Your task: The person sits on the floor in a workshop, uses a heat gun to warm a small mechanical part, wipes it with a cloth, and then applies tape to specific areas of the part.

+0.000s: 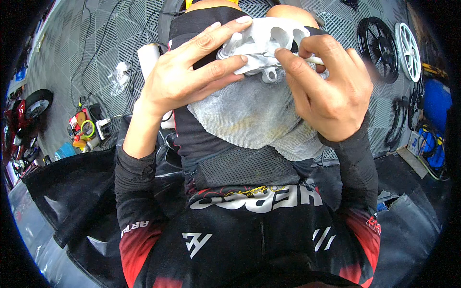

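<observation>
Over my lap I hold a silver-white metal part (261, 36) with large round openings and a small lug with a hole; it looks like a brake caliper. My left hand (180, 72) is closed on its left side, fingers laid along the top and front. At its right side, my right hand (331, 86) pinches a slim whitish rod (314, 60), the index fingertip pressed close to the part. The rod's inner end is hidden by the fingers. Below the part, a grey cloth (245, 115) with faint yellowish stains is spread across my thighs.
A white cylinder (150, 60) is beside my left wrist. Crumpled clear plastic (120, 77), cables and a cluster of small tools (84, 129) lie on the grey tiled floor at left. A black wheel (378, 50) and white wheel (408, 52) are at right, a red motorcycle (19, 113) far left.
</observation>
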Demonstrator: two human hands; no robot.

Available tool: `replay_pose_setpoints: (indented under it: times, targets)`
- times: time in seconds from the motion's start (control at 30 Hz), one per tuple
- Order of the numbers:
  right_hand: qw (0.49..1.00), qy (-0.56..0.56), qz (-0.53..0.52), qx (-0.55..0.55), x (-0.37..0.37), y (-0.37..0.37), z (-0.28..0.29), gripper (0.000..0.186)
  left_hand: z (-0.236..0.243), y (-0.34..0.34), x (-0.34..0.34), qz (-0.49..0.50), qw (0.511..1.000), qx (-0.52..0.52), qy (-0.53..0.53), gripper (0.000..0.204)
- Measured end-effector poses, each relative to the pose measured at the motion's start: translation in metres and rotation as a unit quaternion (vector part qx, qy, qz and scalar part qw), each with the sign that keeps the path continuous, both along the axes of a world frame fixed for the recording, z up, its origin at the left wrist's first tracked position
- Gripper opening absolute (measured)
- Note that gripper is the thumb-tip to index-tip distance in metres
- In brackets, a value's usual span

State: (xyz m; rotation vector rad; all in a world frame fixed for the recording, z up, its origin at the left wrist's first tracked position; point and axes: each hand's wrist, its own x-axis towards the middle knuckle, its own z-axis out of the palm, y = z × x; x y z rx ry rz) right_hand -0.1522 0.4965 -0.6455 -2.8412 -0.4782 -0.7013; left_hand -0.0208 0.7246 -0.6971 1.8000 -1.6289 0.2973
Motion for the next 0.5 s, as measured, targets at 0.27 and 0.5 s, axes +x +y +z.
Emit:
replay_pose_setpoints:
  times: [0.27, 0.5]
  targets:
    - [0.999, 0.032, -0.031, -0.002, -0.008, -0.001, 0.025, 0.031, -0.006, 0.004, -0.002, 0.015, 1.0, 0.0, -0.008, 0.051]
    - [0.994, 0.069, -0.053, 0.059, -0.019, -0.007, 0.029, 0.029, -0.006, 0.007, -0.007, 0.025, 0.999, 0.035, 0.017, 0.05]
